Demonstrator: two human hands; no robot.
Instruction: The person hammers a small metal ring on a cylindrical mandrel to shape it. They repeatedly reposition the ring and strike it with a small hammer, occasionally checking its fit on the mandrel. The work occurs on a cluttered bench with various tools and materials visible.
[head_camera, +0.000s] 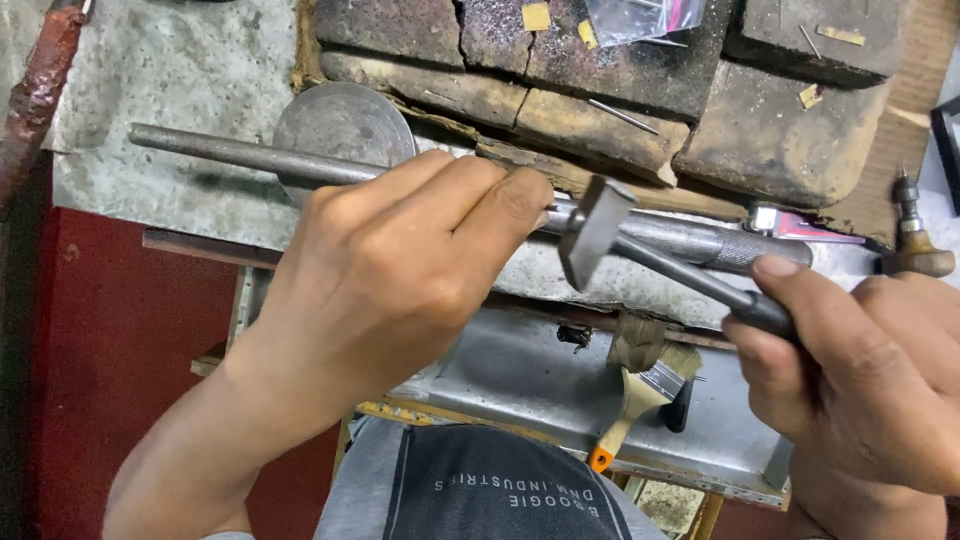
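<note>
My left hand (390, 270) is wrapped around a long tapered steel rod (230, 152) that lies across the bench, its thin end pointing left and its knurled thick end (745, 250) to the right. My fingers cover the middle of the rod, so anything on it there is hidden. My right hand (860, 370) grips the dark handle of a small hammer. The hammer's flat steel head (595, 232) is at the rod, just right of my left fingertips.
A round metal disc (345, 125) lies behind the rod. Cracked, scorched bricks (600, 70) fill the back of the bench. A small brush (645, 395) lies in the metal tray (520, 375) below. A wooden-handled tool (915, 245) stands at the right.
</note>
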